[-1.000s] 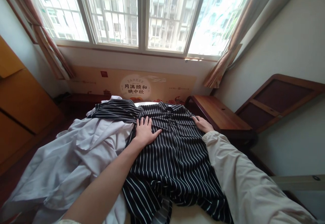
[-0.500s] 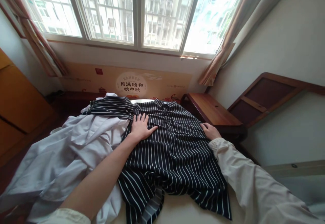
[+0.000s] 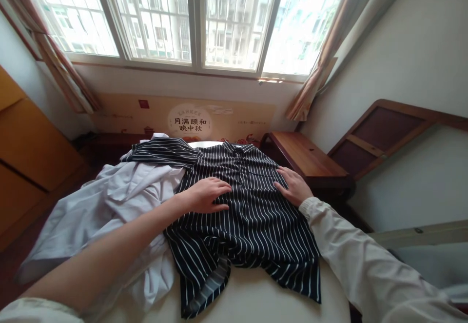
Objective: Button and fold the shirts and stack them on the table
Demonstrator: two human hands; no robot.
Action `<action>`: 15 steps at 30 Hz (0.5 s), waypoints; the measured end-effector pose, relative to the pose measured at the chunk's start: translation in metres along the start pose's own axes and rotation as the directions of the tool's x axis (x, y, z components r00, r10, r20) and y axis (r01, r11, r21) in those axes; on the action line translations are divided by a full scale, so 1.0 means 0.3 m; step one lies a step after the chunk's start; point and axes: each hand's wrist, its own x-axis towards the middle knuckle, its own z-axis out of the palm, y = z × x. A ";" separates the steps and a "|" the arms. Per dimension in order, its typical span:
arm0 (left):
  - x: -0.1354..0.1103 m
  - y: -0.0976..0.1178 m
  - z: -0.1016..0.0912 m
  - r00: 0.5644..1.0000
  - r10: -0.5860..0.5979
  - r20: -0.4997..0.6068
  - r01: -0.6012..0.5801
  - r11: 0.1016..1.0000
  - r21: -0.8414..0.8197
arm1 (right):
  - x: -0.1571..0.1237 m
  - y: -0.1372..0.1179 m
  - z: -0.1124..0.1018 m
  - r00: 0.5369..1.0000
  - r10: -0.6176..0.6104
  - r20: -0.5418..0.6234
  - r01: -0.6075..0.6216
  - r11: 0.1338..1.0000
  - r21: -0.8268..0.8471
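Observation:
A black shirt with white stripes lies spread out on a pale surface, its collar toward the window. My left hand is over the left half of the shirt's body, fingers stretched toward the right and the thumb apart. On the right side, near the shirt's edge below the collar, my right hand rests with its fingers spread over the cloth. The shirt's left sleeve reaches over a crumpled heap of white cloth. Its right sleeve is hidden from view.
Right of the shirt stands a wooden table or bench top, with a wooden panel frame against the wall. An orange-brown cabinet is at left. Behind the shirt, a printed board stands below the barred window.
My left hand has moved toward me and turned its fingers to the right. My right hand has shifted inward from the shirt's edge, fingers spreading. The shirt's hem has shifted slightly left.

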 end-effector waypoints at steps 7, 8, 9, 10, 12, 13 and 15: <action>-0.125 0.006 -0.018 0.985 -0.101 0.142 0.108 0.993 -0.044 | -0.037 -0.209 0.067 0.956 -0.105 0.276 0.102 0.994 0.025; -0.126 -0.012 -0.042 0.984 -0.145 0.105 0.148 0.989 -0.021 | -0.035 -0.220 0.080 0.953 -0.099 0.285 0.097 0.995 0.020; -0.124 -0.038 -0.073 0.978 -0.203 0.044 0.203 0.979 0.013 | -0.032 -0.227 0.090 0.953 -0.093 0.289 0.093 0.996 0.014; -0.120 -0.072 -0.111 0.959 -0.281 -0.045 0.283 0.957 0.056 | -0.028 -0.229 0.096 0.952 -0.092 0.291 0.094 0.996 0.008; -0.115 -0.162 -0.198 0.858 -0.455 -0.241 0.492 0.862 0.123 | -0.019 -0.227 0.098 0.949 -0.102 0.299 0.105 0.994 0.007; -0.116 -0.215 -0.242 0.781 -0.536 -0.321 0.599 0.789 0.137 | -0.016 -0.225 0.096 0.947 -0.107 0.303 0.110 0.994 0.007; -0.128 -0.325 -0.319 0.600 -0.693 -0.398 0.790 0.592 0.159 | -0.012 -0.220 0.091 0.943 -0.114 0.313 0.118 0.993 0.005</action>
